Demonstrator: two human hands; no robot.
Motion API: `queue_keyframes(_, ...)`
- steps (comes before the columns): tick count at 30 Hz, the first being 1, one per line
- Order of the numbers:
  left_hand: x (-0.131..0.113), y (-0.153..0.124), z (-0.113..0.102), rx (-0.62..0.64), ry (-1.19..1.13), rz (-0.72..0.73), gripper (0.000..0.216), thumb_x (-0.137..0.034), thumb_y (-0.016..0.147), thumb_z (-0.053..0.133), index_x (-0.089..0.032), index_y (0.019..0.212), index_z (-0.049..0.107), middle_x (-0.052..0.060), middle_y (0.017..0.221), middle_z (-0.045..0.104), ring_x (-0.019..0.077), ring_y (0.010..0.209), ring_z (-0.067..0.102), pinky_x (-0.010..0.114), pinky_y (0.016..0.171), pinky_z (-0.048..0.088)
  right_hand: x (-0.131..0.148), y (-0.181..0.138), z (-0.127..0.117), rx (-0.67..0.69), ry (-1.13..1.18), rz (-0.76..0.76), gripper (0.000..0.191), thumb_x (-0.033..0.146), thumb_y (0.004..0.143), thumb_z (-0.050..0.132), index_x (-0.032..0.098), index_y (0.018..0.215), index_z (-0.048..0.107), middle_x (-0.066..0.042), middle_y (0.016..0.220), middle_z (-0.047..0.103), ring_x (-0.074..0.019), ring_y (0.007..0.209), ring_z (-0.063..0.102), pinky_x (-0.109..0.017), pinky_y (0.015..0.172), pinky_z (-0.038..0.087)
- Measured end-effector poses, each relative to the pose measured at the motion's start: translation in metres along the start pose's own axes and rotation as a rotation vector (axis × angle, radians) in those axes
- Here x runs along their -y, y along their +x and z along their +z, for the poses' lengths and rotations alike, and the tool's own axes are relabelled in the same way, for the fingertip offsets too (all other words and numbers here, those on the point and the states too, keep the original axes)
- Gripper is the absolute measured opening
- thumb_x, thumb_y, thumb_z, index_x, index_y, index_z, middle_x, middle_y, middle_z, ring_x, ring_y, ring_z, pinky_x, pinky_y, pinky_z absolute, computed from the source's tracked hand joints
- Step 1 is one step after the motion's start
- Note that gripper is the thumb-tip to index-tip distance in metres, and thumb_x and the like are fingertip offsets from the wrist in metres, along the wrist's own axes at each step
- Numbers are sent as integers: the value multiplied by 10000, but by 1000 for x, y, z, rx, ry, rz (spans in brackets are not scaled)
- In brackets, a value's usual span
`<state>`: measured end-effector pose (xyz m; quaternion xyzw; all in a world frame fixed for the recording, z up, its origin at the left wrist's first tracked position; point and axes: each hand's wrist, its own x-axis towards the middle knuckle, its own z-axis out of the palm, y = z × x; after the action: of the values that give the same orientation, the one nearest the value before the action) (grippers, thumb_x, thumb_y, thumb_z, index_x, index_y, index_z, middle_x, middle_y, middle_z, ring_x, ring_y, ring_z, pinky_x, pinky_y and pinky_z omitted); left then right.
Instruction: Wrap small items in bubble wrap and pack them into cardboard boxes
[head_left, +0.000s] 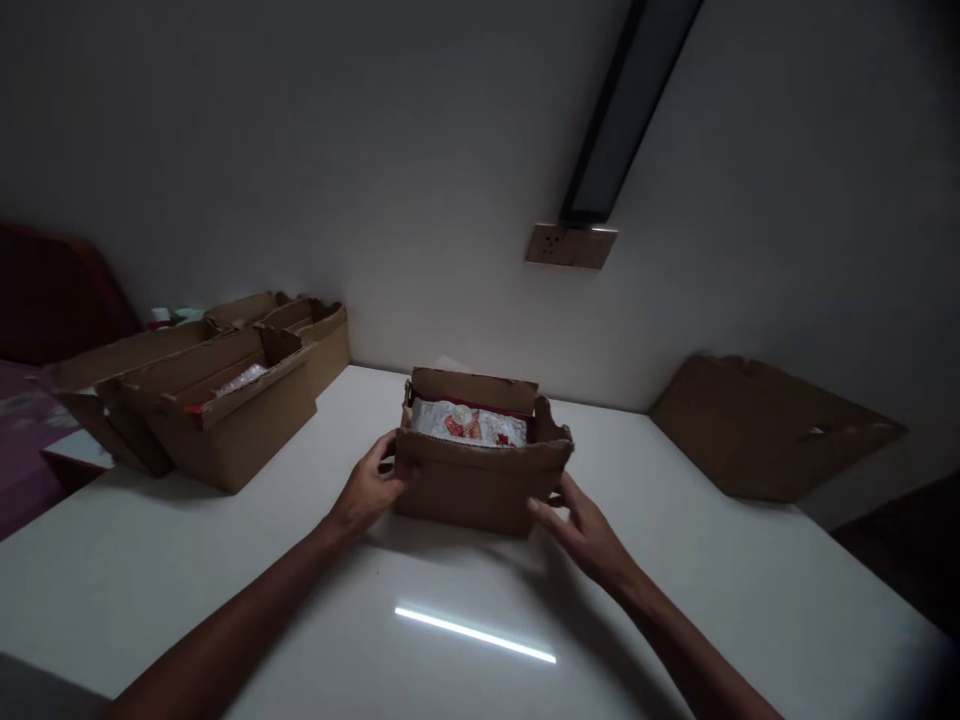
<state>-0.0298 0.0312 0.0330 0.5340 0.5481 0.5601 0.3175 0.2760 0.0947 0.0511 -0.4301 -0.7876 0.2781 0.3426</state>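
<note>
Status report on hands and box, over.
Left hand at left end of box, right hand at right end. Box open-topped, packet inside. Other boxes left, cardboard right.

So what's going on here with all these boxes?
Someone has both hands at a small cardboard box on a white table. The left hand is at its left end and the right hand is at its right end. The box is open on top, with a shiny printed packet inside. More open boxes stand together on the left, and a brown cardboard piece is on the right.
</note>
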Motion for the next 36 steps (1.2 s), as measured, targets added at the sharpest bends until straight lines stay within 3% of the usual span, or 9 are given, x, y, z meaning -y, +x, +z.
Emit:
queue_keyframes(3, -10, 7, 15, -17, -30, -15, 581, -394, 759, 664, -140, 1270, 553, 90, 1171, 672, 243, 1050, 635, 306, 845, 526, 6, 5, 6, -34, 61, 44, 513, 540, 891, 489, 187, 1252, 584, -98, 1172, 691, -252, 927, 663, -356, 741, 545)
queue_keyframes(9, -33, -1, 72, 22, -78, 82, 485, -315, 763, 670, -136, 1209, 606, 81, 1122, 693, 207, 1000, 646, 264, 833, 521, -8, -38, -43, -209, -52, 182, 537, 624, 846, 497, 180, 1109, 646, -97, 1015, 713, -278, 914, 655, -357, 756, 531)
queue_keyframes(12, -34, -15, 81, 58, -121, 67, 419, -279, 746, 685, -139, 1138, 638, 60, 1022, 716, 184, 907, 659, 240, 772, 526, -4, -55, -49, -283, -113, 207, 517, 628, 849, 490, 214, 1117, 643, -79, 1029, 711, -262, 868, 658, -338, 711, 527)
queue_keyframes(16, -36, -21, 55, -77, -84, 54, 396, -322, 745, 687, -132, 1091, 651, 47, 946, 719, 178, 838, 655, 222, 693, 517, 18, -36, -24, -237, -37, 102, 462, 556, 862, 508, 218, 1152, 629, -73, 1094, 701, -232, 845, 655, -310, 684, 526)
queue_keyframes(20, -46, -14, 32, -221, 22, 119, 550, -331, 729, 701, -153, 1242, 606, 82, 1148, 691, 223, 1008, 640, 280, 817, 528, 24, -11, -5, -172, 66, 43, 446, 537, 871, 512, 192, 1128, 628, -93, 1108, 702, -244, 903, 660, -326, 736, 539)
queue_keyframes(24, -42, -23, 31, -186, 54, 125, 634, -297, 746, 683, -175, 1352, 544, 106, 1298, 632, 252, 1139, 601, 366, 971, 492, 11, -12, 0, -171, 58, 48, 464, 560, 859, 531, 183, 1113, 629, -107, 1084, 711, -261, 906, 670, -349, 759, 551)
queue_keyframes(28, -21, -46, 19, -182, 28, 46, 623, -256, 771, 643, -186, 1376, 513, 105, 1323, 614, 257, 1186, 579, 414, 1040, 451, 5, -3, 18, -88, 55, 20, 477, 566, 832, 581, 193, 1129, 599, -101, 1042, 713, -252, 837, 676, -338, 678, 558)
queue_keyframes(32, 3, -55, -16, -327, 47, 30, 649, -295, 790, 645, -164, 1400, 466, 128, 1368, 572, 272, 1262, 530, 437, 1100, 402, 9, 44, 65, 11, 89, -113, 517, 574, 827, 592, 200, 1182, 551, -101, 1075, 696, -243, 863, 664, -355, 732, 562)
queue_keyframes(36, 25, -40, -49, -396, 50, 48, 718, -308, 820, 607, -173, 1476, 347, 131, 1492, 450, 268, 1378, 426, 434, 1154, 344, 18, 110, 131, 4, 72, -216, 655, 575, 858, 519, 179, 1369, 410, -147, 1265, 617, -269, 1035, 630, -397, 836, 552)
